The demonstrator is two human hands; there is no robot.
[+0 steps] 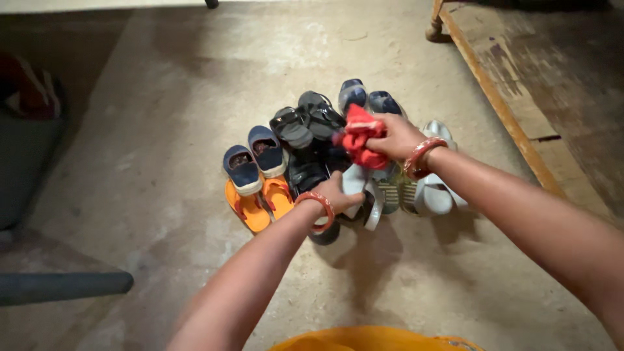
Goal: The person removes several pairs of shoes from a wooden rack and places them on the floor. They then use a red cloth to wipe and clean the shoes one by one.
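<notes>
My right hand (396, 136) grips a crumpled red cloth (361, 140) above a pile of footwear on the floor. My left hand (338, 192) holds a pale grey-white sandal (361, 188) at the front of the pile. Both wrists carry red-orange bangles. Around the hands lie a pair of orange flip-flops (260, 201), dark blue clogs (253, 159), black sandals (305, 123), blue shoes (367, 97) at the back and light grey shoes (435, 192) on the right.
A worn wooden platform (520, 110) with a turned leg runs along the right. A dark tube-shaped object (65, 286) and a grey bulky thing (26, 162) lie at the left. The floor (162, 130) is bare concrete. Orange fabric (370, 339) shows at the bottom edge.
</notes>
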